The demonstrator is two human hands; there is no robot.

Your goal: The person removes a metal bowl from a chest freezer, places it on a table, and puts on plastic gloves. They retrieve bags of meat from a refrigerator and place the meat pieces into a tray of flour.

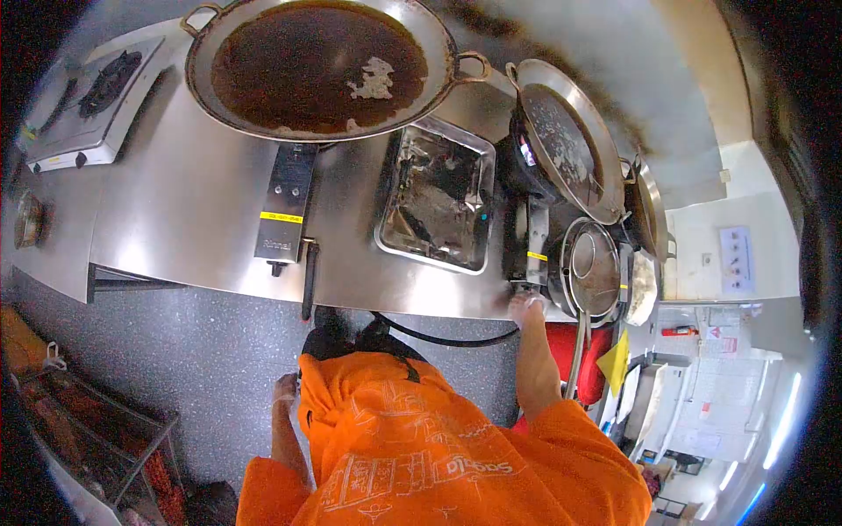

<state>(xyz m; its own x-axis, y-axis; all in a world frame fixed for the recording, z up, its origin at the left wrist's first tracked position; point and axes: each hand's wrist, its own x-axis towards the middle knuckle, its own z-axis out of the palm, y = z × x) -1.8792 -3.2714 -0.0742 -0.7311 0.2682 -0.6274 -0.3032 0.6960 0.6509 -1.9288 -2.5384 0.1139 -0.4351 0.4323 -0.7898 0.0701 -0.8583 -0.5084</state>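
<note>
My right hand (527, 309) is at the counter's front edge, at the front of the burner (537, 238) under the middle wok (574, 145). Its fingers are bent at the burner's front, and what they hold is too small to make out. Just right of it lies a round strainer (595, 263) with long handles over a pot. My left hand (286, 387) hangs low beside my orange shirt, away from the counter, its fingers mostly hidden. A large wok (320, 70) of dark oil, with pale foam on it, rests on the left burner (284, 206).
A metal tray (436, 195) lies between the burners. A white stove (92, 101) stands at the far left, a small metal bowl (29, 219) at the counter's left edge. Below left is a wire rack (105, 421). Another wok (649, 206) and a red cylinder (589, 359) are at right.
</note>
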